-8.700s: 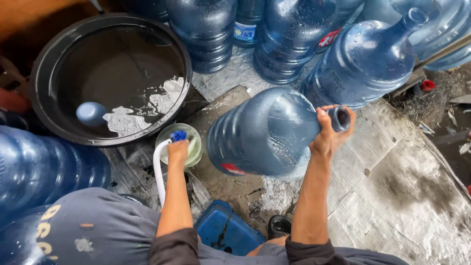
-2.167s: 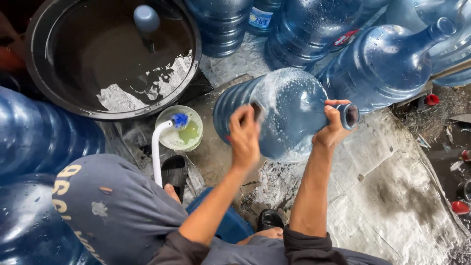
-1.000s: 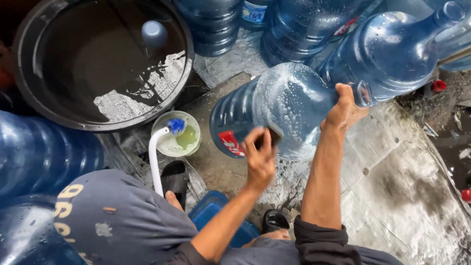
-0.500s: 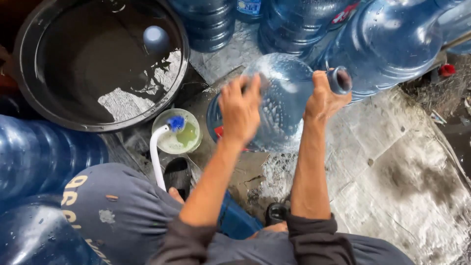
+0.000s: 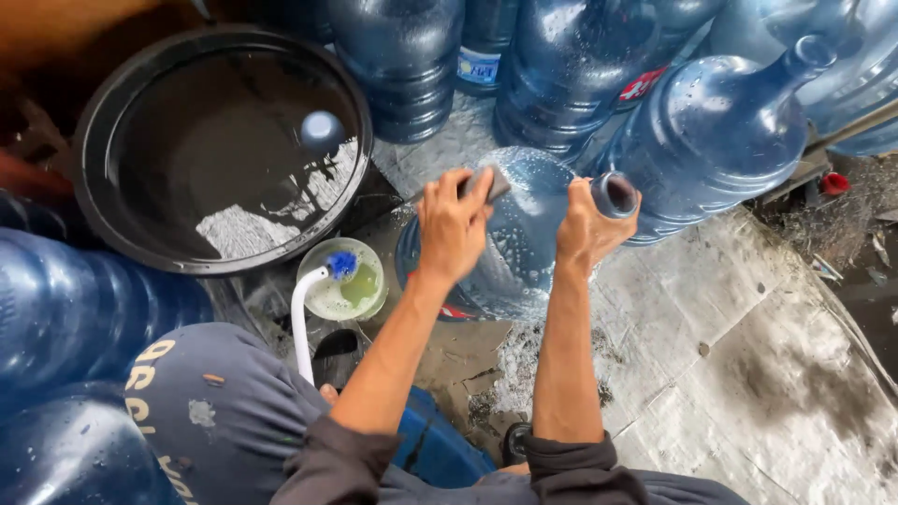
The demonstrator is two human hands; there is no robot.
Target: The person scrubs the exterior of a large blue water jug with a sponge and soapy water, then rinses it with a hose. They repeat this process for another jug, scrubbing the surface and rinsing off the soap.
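A large blue water jug (image 5: 524,234) lies tilted on the wet ground, wet and soapy on its side. My right hand (image 5: 589,224) grips its neck, just below the open mouth (image 5: 615,194). My left hand (image 5: 456,224) presses a small dark scrub pad (image 5: 486,182) against the jug's upper side. A white-handled brush with blue bristles (image 5: 318,290) rests in a small bowl of greenish soapy liquid (image 5: 346,285), to the left of the jug.
A big black basin (image 5: 112,122) of dark water with foam and a floating round cap stands at upper left. Several blue jugs (image 5: 720,131) crowd the back and left (image 5: 75,318). A blue tub (image 5: 440,449) sits by my knee. Wet sheeting (image 5: 748,355) covers the right.
The left hand has gone from the brush in the bowl to the jug and scrubs its side, shifting up and down. The jug has rolled a little under the right hand.
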